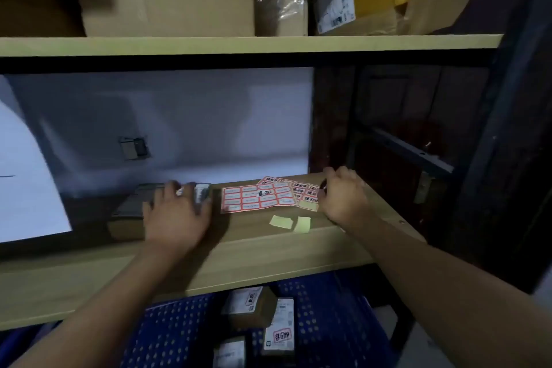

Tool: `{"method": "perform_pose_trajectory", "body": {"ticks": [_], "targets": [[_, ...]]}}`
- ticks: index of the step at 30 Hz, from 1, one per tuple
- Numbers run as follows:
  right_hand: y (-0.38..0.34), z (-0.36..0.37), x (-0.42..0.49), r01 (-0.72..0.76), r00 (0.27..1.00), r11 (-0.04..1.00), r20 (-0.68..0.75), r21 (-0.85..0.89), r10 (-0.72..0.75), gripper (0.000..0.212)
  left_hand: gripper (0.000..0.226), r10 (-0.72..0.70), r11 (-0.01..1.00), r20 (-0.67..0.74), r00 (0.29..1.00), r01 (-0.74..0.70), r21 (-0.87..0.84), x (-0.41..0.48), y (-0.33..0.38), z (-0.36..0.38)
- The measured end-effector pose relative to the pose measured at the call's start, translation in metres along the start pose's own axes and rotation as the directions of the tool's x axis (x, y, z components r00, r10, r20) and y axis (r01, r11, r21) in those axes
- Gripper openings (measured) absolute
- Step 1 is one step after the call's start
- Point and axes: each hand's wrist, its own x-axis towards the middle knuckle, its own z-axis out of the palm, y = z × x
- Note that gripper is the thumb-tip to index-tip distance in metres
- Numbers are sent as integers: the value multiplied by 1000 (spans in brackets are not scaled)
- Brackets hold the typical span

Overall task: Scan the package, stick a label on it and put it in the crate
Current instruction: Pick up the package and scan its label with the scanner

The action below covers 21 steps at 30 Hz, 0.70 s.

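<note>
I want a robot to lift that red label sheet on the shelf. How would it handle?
The label sheet looks paper-thin and lies flat on the shelf, so it would probably flop when lifted by one edge. It is likely very light and may slide if pushed. The right hand rests at its overlapping neighbour's edge, suggesting peeling needs a fingertip pinch.

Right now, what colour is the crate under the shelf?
Blue, with a pattern of small holes: the crate, seen in the head view.

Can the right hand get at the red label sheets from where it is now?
Probably yes. The right hand is already at the right edge of the red label sheets, which lie flat and uncovered on the wooden shelf. Nothing sits between them; the left hand is off on the package.
</note>
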Motion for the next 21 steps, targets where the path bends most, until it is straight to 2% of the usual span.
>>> {"method": "perform_pose_trajectory", "body": {"ticks": [3, 6, 10, 14, 18, 21], "targets": [[14, 8, -4, -72, 997, 997, 39, -6, 72, 61, 71, -53, 995, -4, 999, 53, 87, -13, -2, 12], [23, 17, -7, -121, 987, 992, 102, -18, 123, 72, 70, -45, 995, 19, 999, 43, 93, -24, -1, 27], [27, 27, -6, -181, 974, 983, 138, 8, 178, 76, 65, -11, 992, -11, 1000, 13, 122, -35, -5, 32], [32, 37, 3, -184, 971, 983, 152, -21, 185, 74, 66, 52, 999, -78, 996, -52, 1, -41, -10, 39], [34, 38, 3, -157, 983, 986, 83, -60, 162, 65, 66, 64, 978, -157, 985, -94, -188, -42, -13, 44], [31, 27, 0, -158, 987, 987, 30, 15, 157, 59, 63, 100, 955, -258, 961, -165, -246, -43, -11, 45]]}}
